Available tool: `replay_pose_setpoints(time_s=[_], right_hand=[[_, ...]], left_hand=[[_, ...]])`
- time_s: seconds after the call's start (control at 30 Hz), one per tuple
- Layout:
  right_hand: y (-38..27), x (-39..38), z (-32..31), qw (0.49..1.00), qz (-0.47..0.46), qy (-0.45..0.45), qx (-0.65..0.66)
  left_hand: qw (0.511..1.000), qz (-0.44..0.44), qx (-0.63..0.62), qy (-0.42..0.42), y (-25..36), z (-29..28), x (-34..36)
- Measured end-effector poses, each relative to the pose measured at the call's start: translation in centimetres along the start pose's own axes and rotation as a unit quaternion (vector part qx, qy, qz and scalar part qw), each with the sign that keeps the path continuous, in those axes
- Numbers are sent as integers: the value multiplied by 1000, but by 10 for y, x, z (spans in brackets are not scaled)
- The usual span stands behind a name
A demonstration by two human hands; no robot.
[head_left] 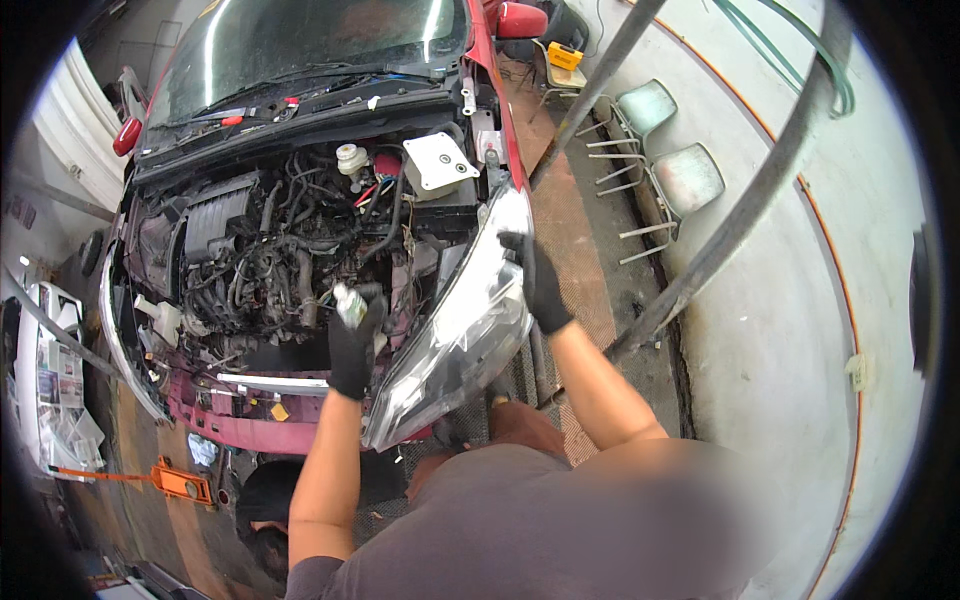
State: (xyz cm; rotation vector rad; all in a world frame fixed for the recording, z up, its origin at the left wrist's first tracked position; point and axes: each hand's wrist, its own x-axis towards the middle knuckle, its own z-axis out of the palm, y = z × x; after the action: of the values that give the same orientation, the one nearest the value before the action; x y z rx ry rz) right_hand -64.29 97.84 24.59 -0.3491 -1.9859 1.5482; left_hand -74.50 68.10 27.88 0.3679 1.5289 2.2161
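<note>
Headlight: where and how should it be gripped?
Probably grip the headlight by both long edges, from the left and right: its body is long and slanted, and its smooth, curved lens likely offers little purchase. The right hand is at the right edge.

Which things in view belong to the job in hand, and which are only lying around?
Likely part of the job:
headlight, right hand at its edge
small whitish object in left hand
red car

Apparently just lying about:
orange floor jack
yellow case
chairs
</note>
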Motion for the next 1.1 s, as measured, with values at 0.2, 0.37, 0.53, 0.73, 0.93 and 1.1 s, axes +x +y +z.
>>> replay_pose_setpoints(time_s=[0.2, 0.37, 0.53, 0.73, 0.93, 1.1], right_hand=[[52, 236, 29, 973, -137, 50, -178], [73, 263, 82, 878, -160, 61, -447], [37, 278, 73, 948, -12, -68, -312], [80, 302, 49, 937, -49, -123, -323], [65, 338, 29, 976, -61, 32, -207], [49, 332, 82, 931, -262, -10, -254]], left_hand=[[931, 174, 320, 11, -1, 75, 174], [866, 96, 488, 51, -49, 88, 254], [904, 77, 420, 22, -18, 100, 258], [924, 104, 365, 42, -33, 111, 256], [933, 120, 335, 46, -44, 109, 259], [939, 103, 325, 54, -66, 94, 266]])
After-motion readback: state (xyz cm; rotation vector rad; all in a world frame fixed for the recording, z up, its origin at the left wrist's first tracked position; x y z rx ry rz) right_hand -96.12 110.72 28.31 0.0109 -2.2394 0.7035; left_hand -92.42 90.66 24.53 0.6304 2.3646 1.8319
